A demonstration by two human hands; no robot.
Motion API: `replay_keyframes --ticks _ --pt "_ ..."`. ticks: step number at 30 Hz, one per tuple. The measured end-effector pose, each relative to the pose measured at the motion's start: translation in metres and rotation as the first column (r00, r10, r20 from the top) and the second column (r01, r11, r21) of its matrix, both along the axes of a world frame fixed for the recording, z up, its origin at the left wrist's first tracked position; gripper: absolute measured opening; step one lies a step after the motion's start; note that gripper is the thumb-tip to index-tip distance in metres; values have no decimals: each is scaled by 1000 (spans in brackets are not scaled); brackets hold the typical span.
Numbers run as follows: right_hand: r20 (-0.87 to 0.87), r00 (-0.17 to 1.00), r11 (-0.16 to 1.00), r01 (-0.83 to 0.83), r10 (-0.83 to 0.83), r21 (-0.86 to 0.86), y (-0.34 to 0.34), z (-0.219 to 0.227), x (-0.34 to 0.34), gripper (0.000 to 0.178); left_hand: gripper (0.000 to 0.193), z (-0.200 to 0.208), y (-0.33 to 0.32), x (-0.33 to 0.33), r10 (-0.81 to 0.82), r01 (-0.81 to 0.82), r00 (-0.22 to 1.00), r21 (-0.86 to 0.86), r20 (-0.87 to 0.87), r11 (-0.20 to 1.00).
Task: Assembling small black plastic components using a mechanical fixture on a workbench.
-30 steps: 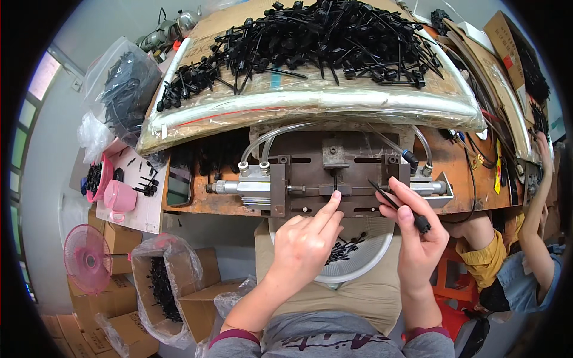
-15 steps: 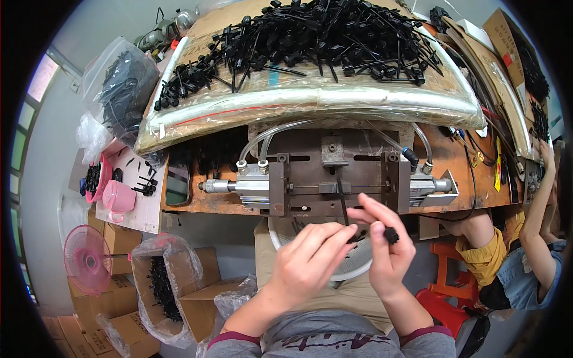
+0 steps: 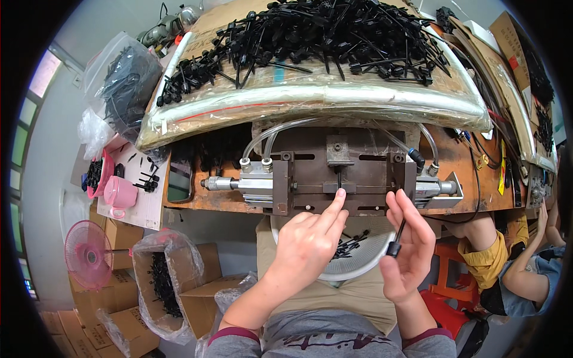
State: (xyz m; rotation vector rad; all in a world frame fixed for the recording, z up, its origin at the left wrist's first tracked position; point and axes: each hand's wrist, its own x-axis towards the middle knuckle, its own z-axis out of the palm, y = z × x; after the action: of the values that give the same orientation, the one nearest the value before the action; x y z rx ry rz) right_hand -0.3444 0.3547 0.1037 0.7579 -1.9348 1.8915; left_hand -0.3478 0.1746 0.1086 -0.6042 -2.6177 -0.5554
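Observation:
At the bench's front edge stands a metal clamping fixture (image 3: 370, 179) with a small middle block (image 3: 338, 188). A thin black plastic stake (image 3: 339, 176) lies lengthwise over this block. My left hand (image 3: 310, 238) reaches in with its index finger stretched along the stake, the fingertip at the block; the stake's near end is hidden under the hand. To the right, my right hand (image 3: 412, 244) is raised, palm inward, with another black stake (image 3: 394, 248) held across it, its thick head toward the thumb. Below both hands, a white basket (image 3: 358, 274) contains several black stakes.
A large heap of black stakes (image 3: 334, 42) covers the plastic-wrapped cardboard (image 3: 209, 113) behind the fixture. Air hoses (image 3: 256, 140) run into the cylinders. At left are a pink cup (image 3: 120, 192), a pink fan (image 3: 89, 253) and a lined box (image 3: 197, 262). A co-worker (image 3: 531, 268) sits at right.
My left hand has moved forward and up to the fixture's block. My right hand has shifted right, away from the left, and the stake in it now shows more of its length.

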Motion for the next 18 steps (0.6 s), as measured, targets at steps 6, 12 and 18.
replay_keyframes --ticks 6,12,18 --pt "-18 1000 950 11 -6 313 8 1 5 35 21 -2 -3 0 4 -5 1000 6 14 1000" --pt "-304 952 851 184 -30 492 1 2 4 33 21 -2 -6 3 -6 6 1000 29 19 1000" --pt "-340 940 788 211 -2 578 -3 -3 -2 25 23 5 -24 23 -174 156 969 111 173 981"
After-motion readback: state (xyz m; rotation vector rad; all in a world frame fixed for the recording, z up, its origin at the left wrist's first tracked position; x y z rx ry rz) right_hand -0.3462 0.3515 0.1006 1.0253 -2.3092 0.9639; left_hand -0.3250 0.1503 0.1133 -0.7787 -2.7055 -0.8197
